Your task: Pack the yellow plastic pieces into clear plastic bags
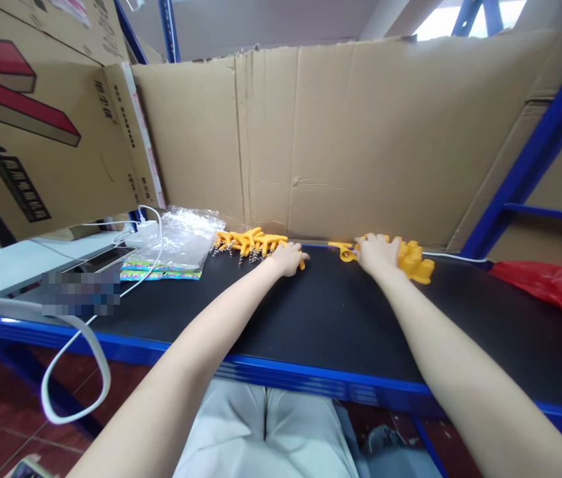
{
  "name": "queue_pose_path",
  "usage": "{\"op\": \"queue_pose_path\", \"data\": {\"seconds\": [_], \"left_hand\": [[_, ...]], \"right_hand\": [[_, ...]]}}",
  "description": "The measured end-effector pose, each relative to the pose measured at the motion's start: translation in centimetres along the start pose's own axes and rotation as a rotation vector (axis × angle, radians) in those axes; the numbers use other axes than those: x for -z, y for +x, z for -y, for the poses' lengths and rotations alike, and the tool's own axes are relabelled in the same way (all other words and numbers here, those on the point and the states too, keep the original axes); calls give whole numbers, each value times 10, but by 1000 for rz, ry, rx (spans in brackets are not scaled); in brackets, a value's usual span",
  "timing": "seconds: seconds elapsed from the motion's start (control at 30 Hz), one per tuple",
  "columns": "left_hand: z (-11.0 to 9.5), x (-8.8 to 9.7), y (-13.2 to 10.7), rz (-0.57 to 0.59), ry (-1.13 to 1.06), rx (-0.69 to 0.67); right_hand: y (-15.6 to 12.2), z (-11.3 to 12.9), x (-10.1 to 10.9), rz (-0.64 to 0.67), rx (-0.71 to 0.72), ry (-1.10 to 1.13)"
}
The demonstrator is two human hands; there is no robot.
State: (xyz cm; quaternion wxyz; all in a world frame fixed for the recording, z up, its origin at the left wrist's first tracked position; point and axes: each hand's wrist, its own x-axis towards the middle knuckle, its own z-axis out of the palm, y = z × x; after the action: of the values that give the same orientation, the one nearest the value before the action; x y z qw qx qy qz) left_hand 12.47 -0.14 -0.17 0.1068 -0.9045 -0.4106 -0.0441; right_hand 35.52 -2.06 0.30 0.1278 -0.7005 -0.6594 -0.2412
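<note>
On the left side of the black tabletop lies a pile of yellow-orange handles with metal spiral screws [248,244]. My left hand [288,259] is at the pile's right end, fingers curled, and the end of a yellow handle [301,264] shows under them. Farther right, my right hand [378,252] is closed by a flat yellow plastic piece with a ring [347,254], which sticks out at the thumb side. Beside that hand, yellow cup-shaped plastic parts [416,261] are heaped together, partly hidden by it. The right fingertips are largely out of sight.
Clear plastic bags [181,232] with colourful headers lie left of the pile. A white cable [159,249] runs near them. Red plastic [550,285] lies at the right. Cardboard [341,146] walls the back, and blue metal posts [535,146] frame the table.
</note>
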Motion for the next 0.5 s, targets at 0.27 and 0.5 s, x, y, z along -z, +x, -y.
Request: {"op": "queue_pose_path", "data": {"seconds": [0.27, 0.5], "left_hand": [[-15, 11, 10, 19, -3, 125], [-14, 15, 10, -19, 46, 114]], "right_hand": [[9, -29, 26, 189, -414, 46], [8, -21, 20, 311, -407, 14]]}}
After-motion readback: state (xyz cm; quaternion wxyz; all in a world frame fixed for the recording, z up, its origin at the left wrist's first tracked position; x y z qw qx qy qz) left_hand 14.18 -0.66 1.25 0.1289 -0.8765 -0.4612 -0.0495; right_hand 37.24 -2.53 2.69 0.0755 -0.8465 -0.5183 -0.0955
